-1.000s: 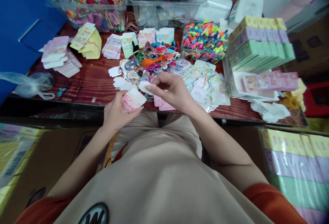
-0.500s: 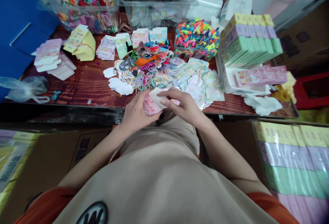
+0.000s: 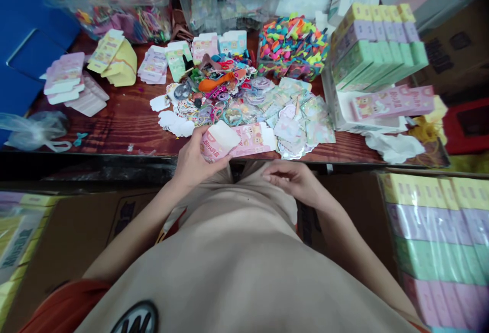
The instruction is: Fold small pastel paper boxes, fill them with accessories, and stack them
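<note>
My left hand (image 3: 193,162) grips a pink printed carton (image 3: 216,142) at the table's front edge, thumb along its lower side and fingers behind. The carton's pale end flap stands up. Just right of it, another pink carton (image 3: 256,138) lies along the edge, partly covered by the held one. My right hand (image 3: 292,177) is away from both cartons, over my lap, its fingers loosely bent with nothing visible in them. Behind the cartons spreads a pile of small trinkets (image 3: 217,96), with flat printed packets (image 3: 317,119) on its right.
Clear bins of colourful bits (image 3: 126,20) stand at the back, beside a tub of bright small pieces (image 3: 292,48). Stacked cartons (image 3: 374,53) rise from a white tray (image 3: 346,116) at right. Flattened cartons (image 3: 64,78) and a plastic bag (image 3: 38,129) are at left.
My right hand has let go of the pink carton and moved down and right over my lap. My left hand still holds it, and the carton lying beside it is now uncovered.
</note>
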Demonstrator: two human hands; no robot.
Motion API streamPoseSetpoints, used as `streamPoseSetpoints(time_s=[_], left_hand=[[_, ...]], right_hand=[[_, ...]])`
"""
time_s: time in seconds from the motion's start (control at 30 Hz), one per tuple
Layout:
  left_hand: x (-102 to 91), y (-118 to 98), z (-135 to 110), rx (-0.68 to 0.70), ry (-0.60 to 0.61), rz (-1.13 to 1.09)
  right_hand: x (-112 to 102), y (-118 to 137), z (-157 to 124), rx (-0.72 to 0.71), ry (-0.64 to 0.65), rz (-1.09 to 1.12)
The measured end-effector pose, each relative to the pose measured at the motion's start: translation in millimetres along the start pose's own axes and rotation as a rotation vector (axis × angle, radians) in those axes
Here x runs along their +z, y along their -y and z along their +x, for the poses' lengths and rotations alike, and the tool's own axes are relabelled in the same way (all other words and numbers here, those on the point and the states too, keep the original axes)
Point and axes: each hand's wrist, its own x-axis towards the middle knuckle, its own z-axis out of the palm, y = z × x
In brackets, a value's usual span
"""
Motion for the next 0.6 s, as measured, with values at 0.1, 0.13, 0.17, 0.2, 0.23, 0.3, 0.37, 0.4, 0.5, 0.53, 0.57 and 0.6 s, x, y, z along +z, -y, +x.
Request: streamPoseSetpoints(time_s=[0.1,0.13,0.17,0.2,0.23,0.3,0.37,0.4,0.5,0.53,0.57,0.6], left_hand=[[-0.3,0,0,0.003,0.012,0.002],[-0.6,0,0,0.004,0.016,0.002],[-0.9,0,0,0.003,0.018,0.002],[-1.3,0,0,0.001,0.020,0.002],[-1.7,-1,0,-0.005,0.021,0.003],[-2.3,-1,0,-0.019,0.022,0.002],[-2.6,-2,0,-0.031,0.024,0.005],[-2.6,-2,-1,-0.036,0.025,0.007],[-2.9,0,-1,-0.046,0.037,0.012],[-3.3,1,-2,-0.047,0.040,0.012],[-3.7,2,-2,-0.046,0.040,0.012],[-4.4,3,-2,-0.044,0.037,0.013]], right_hand=[[13,-1,-6,0.053,0.174,-0.091],[16,-1,-7,0.060,0.199,-0.132],[19,0,-7,0.058,0.225,-0.171],[21,0,-7,0.049,0.253,-0.207],[23,1,-7,0.037,0.286,-0.240],[27,4,-5,0.013,0.350,-0.309],[31,7,-3,-0.012,0.392,-0.419],[32,9,-1,-0.034,0.417,-0.490],[34,10,3,-0.102,0.441,-0.783],[32,9,4,-0.105,0.402,-0.884],[30,7,5,-0.095,0.320,-0.987],[27,5,6,-0.078,0.203,-1.081]])
